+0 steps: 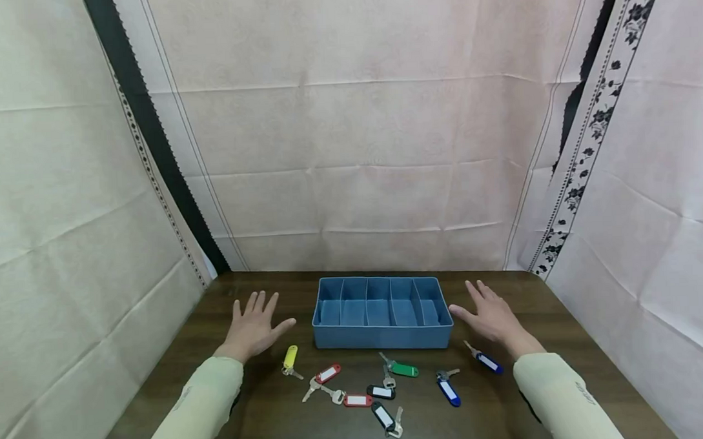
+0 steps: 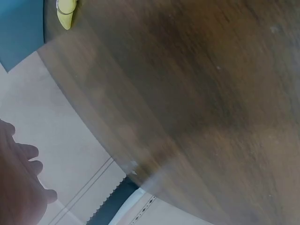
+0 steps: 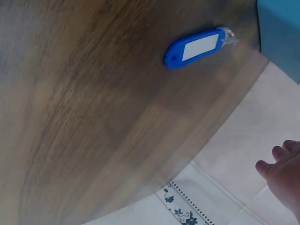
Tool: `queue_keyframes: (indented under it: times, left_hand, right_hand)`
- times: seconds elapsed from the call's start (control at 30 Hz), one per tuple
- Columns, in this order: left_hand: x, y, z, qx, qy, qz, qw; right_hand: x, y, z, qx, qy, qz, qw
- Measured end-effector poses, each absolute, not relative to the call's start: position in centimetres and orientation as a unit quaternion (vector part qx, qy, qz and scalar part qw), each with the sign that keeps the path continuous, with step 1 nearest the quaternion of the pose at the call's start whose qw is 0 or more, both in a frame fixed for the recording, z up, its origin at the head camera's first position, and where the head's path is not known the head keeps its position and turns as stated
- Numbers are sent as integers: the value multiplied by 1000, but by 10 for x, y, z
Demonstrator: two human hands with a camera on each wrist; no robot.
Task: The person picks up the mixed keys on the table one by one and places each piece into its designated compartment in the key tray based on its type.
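Note:
My left hand (image 1: 253, 327) is held flat with fingers spread, left of a blue tray (image 1: 385, 338) and holding nothing. On the tray's other side my right hand (image 1: 490, 317) is spread too, its thumb close to the tray's right end. Below the left hand lies a key with a yellow tag (image 1: 290, 357), whose tip also shows in the left wrist view. A key with a blue tag (image 1: 489, 363) lies just below the right hand; the right wrist view shows a blue tag (image 3: 197, 48) near the tray's corner.
The tray has several compartments in a row. In front of it on the dark wooden table (image 1: 277, 422) lie keys with red tags (image 1: 328, 374), black tags (image 1: 383, 417), a green tag (image 1: 404, 370) and another blue tag (image 1: 448, 392). Pale cloth curtains (image 1: 371, 128) enclose the table.

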State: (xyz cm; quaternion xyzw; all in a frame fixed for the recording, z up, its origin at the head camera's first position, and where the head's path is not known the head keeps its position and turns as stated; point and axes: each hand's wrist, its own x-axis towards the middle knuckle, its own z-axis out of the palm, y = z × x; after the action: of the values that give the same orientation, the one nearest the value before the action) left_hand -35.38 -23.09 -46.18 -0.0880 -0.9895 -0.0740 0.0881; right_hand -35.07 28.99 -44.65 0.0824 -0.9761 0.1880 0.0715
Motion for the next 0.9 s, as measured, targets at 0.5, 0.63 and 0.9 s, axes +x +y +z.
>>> queue_keyframes:
  times: [0.5, 0.63, 0.9]
  left_hand:
    - [-348, -222, -455, -107, -987, -85, 90]
    - [-348, -220, -457, -113, -985, -97, 85]
    - [-340, -215, -455, -126, -983, -115, 73]
  right_hand:
    - [-355, 264, -449, 100, -962, 253, 30]
    - [-355, 261, -452, 97, -955, 280, 14]
    - [-356, 256, -458, 93, -943, 318, 2]
